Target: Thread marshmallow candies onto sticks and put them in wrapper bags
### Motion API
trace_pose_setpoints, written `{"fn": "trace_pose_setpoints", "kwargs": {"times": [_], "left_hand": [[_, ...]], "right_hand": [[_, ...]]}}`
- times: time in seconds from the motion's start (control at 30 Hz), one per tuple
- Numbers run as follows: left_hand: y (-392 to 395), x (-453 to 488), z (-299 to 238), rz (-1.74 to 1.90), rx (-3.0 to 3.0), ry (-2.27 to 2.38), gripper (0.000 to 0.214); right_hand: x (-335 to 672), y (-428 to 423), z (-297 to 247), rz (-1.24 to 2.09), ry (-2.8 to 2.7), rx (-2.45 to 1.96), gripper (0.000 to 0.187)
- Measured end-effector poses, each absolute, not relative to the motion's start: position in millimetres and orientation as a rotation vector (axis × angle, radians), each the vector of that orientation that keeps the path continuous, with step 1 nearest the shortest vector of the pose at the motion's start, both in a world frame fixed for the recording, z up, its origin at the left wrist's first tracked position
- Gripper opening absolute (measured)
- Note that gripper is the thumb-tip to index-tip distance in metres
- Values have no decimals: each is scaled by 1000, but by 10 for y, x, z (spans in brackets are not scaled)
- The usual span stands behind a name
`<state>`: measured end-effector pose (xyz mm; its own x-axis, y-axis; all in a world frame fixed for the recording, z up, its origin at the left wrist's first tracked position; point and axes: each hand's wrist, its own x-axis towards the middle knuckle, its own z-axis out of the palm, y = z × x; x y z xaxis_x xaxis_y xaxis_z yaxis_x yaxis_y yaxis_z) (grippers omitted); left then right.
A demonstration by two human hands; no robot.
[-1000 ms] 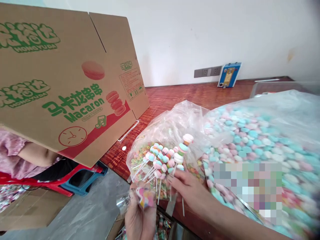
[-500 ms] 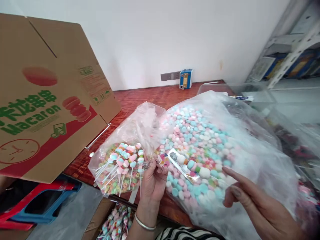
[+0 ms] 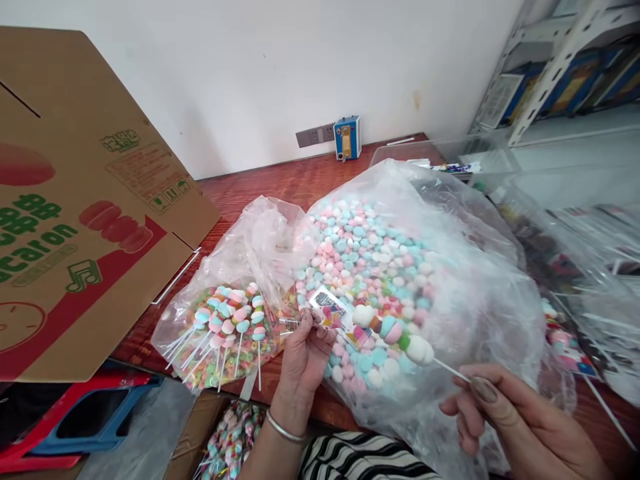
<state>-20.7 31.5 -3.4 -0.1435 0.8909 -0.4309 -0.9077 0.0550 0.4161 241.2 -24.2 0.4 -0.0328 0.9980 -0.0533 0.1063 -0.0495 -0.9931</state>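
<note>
A skewer (image 3: 391,331), its stick (image 3: 450,371) pinched in the right hand (image 3: 520,413), points toward the left hand (image 3: 306,350), which pinches a wrapper (image 3: 329,316). Gripping only the stick should keep the skewer clean. Ahead, a big bag (image 3: 465,287) holds marshmallows (image 3: 345,247); left of the left hand, a small bag (image 3: 250,233) holds rings (image 3: 250,369).

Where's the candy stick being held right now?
The candy stick is right of centre in the head view, pinched in the right hand, its far end toward the left hand.
</note>
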Motion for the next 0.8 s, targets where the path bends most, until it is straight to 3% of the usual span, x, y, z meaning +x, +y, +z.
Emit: {"fn": "trace_pose_setpoints", "kwargs": {"times": [0.1, 0.33, 0.8], "left_hand": [[306, -170, -61, 1540, -8, 724, 19], [265, -167, -124, 1542, 11, 724, 24], [263, -155, -63, 1690, 522, 1052, 14]], "right_hand": [[2386, -244, 27, 1401, -1257, -1216, 27], [2421, -242, 30, 1425, -1359, -1264, 31], [2460, -373, 213, 1075, -1585, -1424, 27]]}}
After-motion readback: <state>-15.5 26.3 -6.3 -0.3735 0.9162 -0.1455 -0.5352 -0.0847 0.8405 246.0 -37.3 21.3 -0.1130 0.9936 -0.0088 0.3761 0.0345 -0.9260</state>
